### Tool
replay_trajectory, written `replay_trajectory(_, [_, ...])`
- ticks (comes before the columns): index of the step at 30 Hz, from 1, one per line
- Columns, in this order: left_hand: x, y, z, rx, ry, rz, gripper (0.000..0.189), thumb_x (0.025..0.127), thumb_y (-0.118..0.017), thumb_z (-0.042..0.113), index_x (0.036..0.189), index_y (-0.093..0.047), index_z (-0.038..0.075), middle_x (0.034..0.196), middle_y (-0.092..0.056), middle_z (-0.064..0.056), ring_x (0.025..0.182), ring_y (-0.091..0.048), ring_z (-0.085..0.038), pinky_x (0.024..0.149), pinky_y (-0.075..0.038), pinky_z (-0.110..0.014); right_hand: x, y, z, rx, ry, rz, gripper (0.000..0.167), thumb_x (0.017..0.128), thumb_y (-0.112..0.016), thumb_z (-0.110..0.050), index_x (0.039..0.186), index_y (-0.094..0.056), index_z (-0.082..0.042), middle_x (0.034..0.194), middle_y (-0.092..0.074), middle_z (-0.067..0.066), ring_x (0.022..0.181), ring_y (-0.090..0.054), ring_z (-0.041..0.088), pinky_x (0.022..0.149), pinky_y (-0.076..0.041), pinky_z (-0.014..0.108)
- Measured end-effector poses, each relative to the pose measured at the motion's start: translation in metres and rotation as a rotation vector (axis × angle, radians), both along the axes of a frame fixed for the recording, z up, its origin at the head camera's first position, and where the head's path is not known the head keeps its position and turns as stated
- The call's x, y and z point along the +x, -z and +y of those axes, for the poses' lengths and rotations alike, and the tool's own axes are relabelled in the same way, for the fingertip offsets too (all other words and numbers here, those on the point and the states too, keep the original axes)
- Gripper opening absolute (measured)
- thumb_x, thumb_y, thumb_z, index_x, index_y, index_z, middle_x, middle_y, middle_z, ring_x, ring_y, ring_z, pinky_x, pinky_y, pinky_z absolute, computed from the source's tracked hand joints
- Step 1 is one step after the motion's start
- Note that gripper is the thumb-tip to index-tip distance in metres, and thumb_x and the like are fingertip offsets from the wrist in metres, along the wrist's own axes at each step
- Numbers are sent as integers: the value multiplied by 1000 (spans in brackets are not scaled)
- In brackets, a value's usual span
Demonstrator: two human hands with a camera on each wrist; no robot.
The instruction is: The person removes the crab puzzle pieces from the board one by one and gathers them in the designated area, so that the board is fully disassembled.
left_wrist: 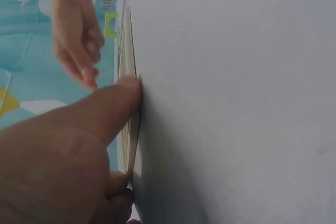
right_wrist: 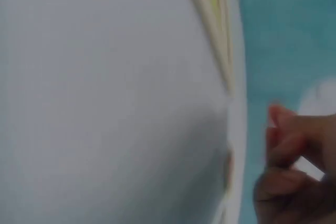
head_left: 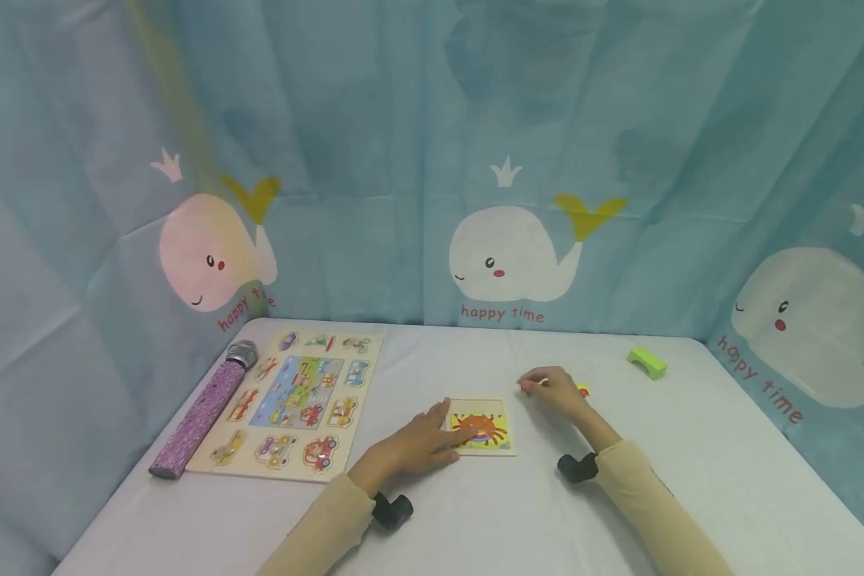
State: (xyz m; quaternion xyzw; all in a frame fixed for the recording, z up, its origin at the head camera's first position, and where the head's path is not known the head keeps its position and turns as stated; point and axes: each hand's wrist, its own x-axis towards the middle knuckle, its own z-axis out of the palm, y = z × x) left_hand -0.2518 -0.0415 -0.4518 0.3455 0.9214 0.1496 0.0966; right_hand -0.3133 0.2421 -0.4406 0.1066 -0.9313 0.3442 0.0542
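A small square wooden puzzle board (head_left: 500,450) with an orange crab picture lies flat on the table. My left hand (head_left: 419,442) rests over its left side with fingers spread, one finger reaching onto the crab. In the left wrist view, the thumb (left_wrist: 128,86) presses at the board's edge. Just beyond the board's right side, my right hand (head_left: 556,390) hovers with fingers curled and thumb near the index fingertip. Nothing shows between those fingertips, though the right wrist view is blurred. A small yellow-and-red piece (head_left: 584,390) lies behind the right wrist, partly hidden.
To the left lies a large wooden peg puzzle (head_left: 363,364) with vehicle pieces. A purple glittery microphone (head_left: 205,412) lies along its left side. At the back right sits a green arch block (head_left: 646,362). A whale-print curtain (head_left: 374,240) stands behind the white table.
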Motion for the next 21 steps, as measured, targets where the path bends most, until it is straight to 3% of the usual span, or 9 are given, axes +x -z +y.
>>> replay_trajectory(4, [2,-1,1,-24,0,14,45,95,-46,37,139,-35,41,153,-13,-19,141,-17,-34,112,-22,-49,10,0,-46,14,-173,-85,13,89,-59,-13,94,-70,-9,94,-69,4,82,-58,14,75,-49,29])
replay_trajectory(7, [2,1,1,-46,-8,22,46,95,-46,37,138,-34,44,153,-13,-18,140,-19,-34,112,-24,-49,16,0,-68,11,-239,-130,13,89,-59,-14,97,-69,-9,90,-67,2,77,-56,12,73,-48,28])
replay_trajectory(14, [0,2,2,-69,-9,14,45,94,-48,38,137,-36,45,154,-14,-16,141,-17,-31,112,-24,-47,24,7,-83,37,-277,-112,12,89,-58,-12,96,-67,-7,76,-60,-1,67,-50,10,63,-43,22])
replay_trajectory(21, [1,-3,2,-77,19,26,45,94,-48,37,137,-38,42,152,-17,-19,141,-18,-33,110,-27,-49,27,11,-83,47,-296,-99,10,87,-60,-12,95,-65,-8,76,-61,-1,68,-51,10,61,-43,22])
